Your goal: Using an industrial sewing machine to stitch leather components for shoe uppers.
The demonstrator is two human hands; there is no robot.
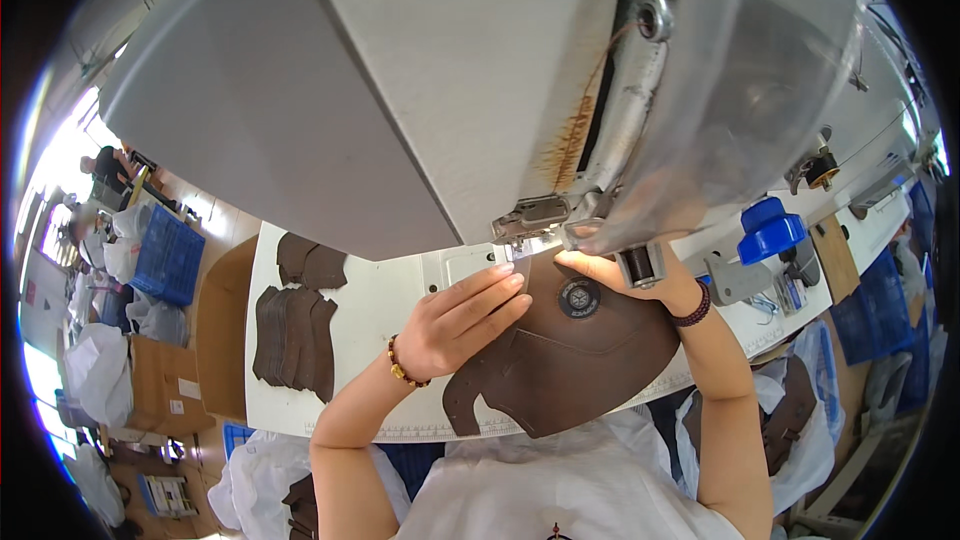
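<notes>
Below the needle area of a sewing machine [540, 232] lies a large brown leather piece [590, 365] with a round dark badge and a curved cutout at its lower left. My left hand [465, 320] holds its left edge near the presser foot, fingers together and thumb hidden. From the right, my right hand [635, 282] grips the leather beside the badge. One digit stretches toward the needle; its other fingers are hidden behind machine parts. The needle tip itself is too small to make out.
Stacked brown leather pieces [293, 338] lie left on the white table [375, 340], with a smaller stack [310, 262] behind. A blue knob-like part [770, 231] and small tools [790, 290] are at right. Bags hang by the front edge; blue crates [166, 255] stand beyond.
</notes>
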